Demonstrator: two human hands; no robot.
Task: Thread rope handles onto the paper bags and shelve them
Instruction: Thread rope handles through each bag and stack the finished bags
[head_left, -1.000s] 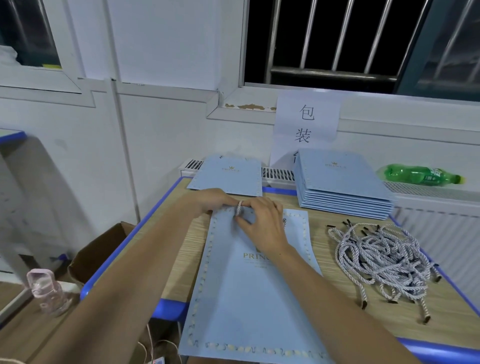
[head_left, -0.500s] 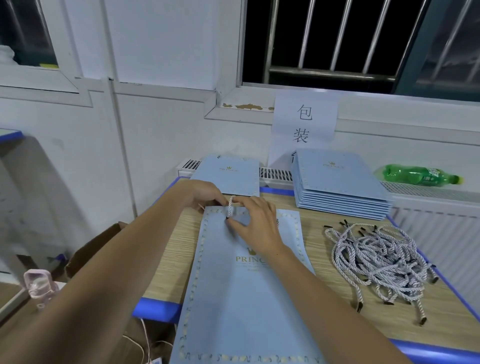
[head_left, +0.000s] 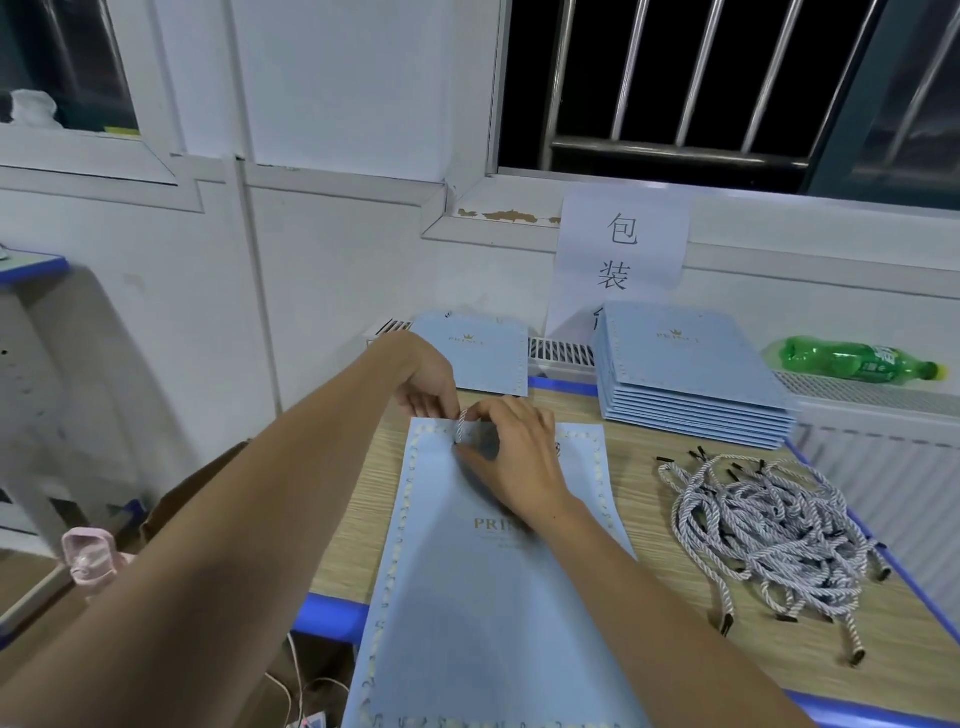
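Left hand: the left hand sits at the far edge of the flat paper bag, fingers curled down and pinching the rope handle where it meets the bag's top border.
Right hand: the right hand rests on the upper part of the flat paper bag, thumb and forefinger curled into a ring and nipping the same rope handle from the near side.
Rope handle: a short white-and-grey twisted loop standing up between the two hands, at the top edge of the flat paper bag; whether it goes through a hole cannot be told.
Flat paper bag: pale blue, lying on the tabletop, its near end hanging over the blue front edge; gold letters "PRIN" show beside the right wrist, the rest covered.
Rope pile: a tangle of loose ropes with black tips, right of the flat paper bag, well apart.
Bag stack: a stack of bags beyond and right of the flat paper bag, with a gold crown mark; lettering blurred.
Single bag: another bag just beyond the left hand.
Sign: a paper sign on the wall behind the stack reads "包装".
Bottle: a green bottle lies on its side right of the stack; label unreadable.
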